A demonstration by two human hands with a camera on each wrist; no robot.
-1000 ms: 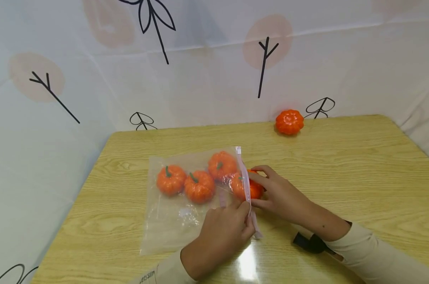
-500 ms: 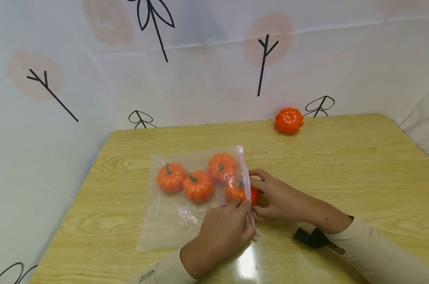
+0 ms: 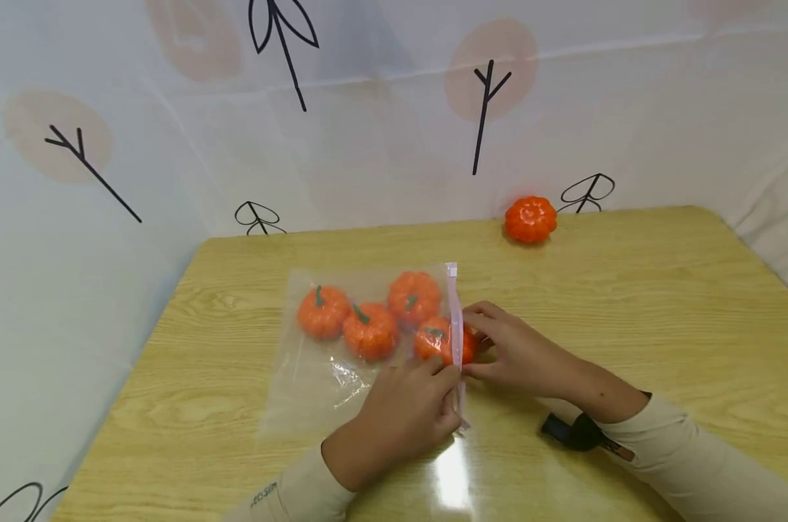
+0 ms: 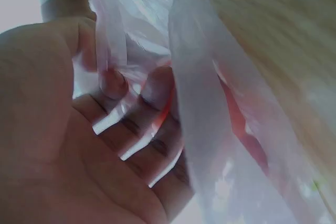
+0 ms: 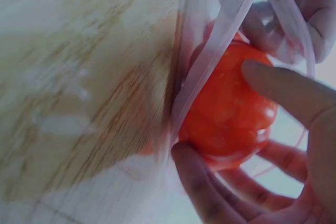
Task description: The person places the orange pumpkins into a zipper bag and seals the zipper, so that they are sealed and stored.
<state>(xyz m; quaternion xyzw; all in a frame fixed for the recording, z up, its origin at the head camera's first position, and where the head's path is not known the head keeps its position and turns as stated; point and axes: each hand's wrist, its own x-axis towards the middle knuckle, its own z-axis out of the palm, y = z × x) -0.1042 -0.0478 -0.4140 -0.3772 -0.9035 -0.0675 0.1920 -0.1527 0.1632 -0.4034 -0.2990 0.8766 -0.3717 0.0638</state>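
Beyond the person's right hand (image 3: 514, 351), the yellow wood-grain tabletop (image 3: 661, 290) gives room to pass; a glossy orange ribbed pumpkin (image 5: 231, 103) obstructs the mouth of the translucent plastic zip bag (image 3: 318, 384).

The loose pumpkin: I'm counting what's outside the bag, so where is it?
In the head view, the loose pumpkin sits right of centre at the far edge of the table, in front of the cloth, beyond the bag and right hand.
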